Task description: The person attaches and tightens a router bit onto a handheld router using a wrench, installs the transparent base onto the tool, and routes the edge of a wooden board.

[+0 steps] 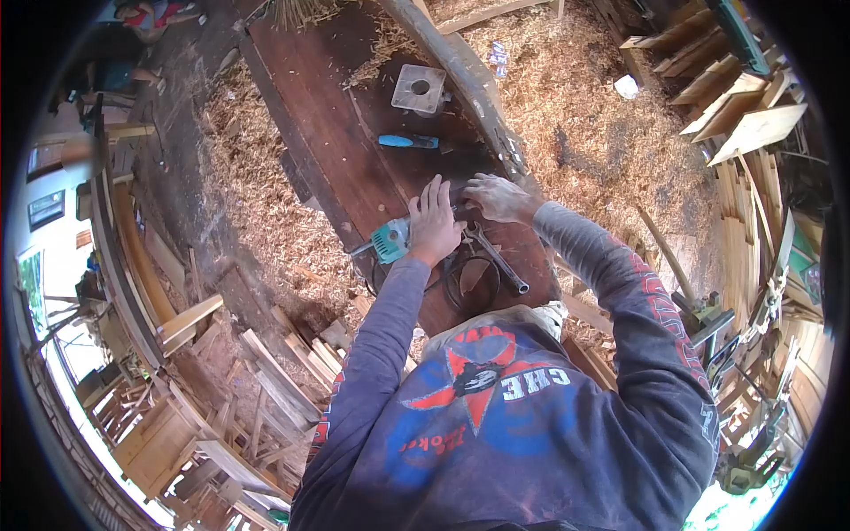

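My left hand (pixel 432 223) lies over a teal power tool (pixel 390 241) on the wooden bench, holding it down; the tool's body is partly under my palm. My right hand (pixel 500 196) is at the tool's other end, its fingers curled in and close to my left fingertips. What those right fingers grip is too small and shaded to make out. A metal wrench (pixel 503 264) rests on the bench just below my hands, beside a looped black cord (pixel 452 288). Beyond my hands lies a blue-handled tool (pixel 407 142).
A square metal base plate with a round hole (pixel 419 88) sits farther up the bench (pixel 328 115). A rough log (pixel 456 71) runs along the bench's right side. Wood shavings (pixel 602 133) cover the floor. Boards (pixel 753 133) lean at right; people are at the far upper left.
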A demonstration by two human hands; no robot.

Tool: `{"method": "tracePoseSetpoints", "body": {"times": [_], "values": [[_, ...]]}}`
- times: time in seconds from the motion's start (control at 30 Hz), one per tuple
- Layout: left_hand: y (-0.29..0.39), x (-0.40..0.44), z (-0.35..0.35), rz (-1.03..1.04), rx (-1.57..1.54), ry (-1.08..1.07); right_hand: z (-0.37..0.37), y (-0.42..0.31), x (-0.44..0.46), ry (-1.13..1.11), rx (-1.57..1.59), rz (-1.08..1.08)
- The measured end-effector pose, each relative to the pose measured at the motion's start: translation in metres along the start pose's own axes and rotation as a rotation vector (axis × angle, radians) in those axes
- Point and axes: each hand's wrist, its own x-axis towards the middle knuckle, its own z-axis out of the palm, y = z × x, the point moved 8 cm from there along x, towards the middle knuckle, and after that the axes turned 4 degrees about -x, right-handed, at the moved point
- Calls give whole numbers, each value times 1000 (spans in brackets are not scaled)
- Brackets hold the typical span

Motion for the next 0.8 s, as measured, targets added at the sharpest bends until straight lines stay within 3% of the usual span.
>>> {"method": "tracePoseSetpoints", "body": {"times": [0.13, 0.23, 0.47, 0.63, 0.73, 0.8], "values": [[-4, 0, 3, -30, 64, -24, 4, 2, -4, 107, -26, -56], [-1, 0, 9, -18, 45, -51, 9, 8, 2, 1, -15, -94], [4, -4, 1, 29, 61, 50, 11, 3, 3, 53, -28, -31], [6, -2, 0, 85, 48, 83, -4, 1, -13, 79, 27, 169], [-3, -1, 7, -8, -20, 18, -28, -50, -72, 389, -44, 400], [-2, -2, 4, -19, -24, 28, 17, -67, -111, 92, 49, 670]]}}
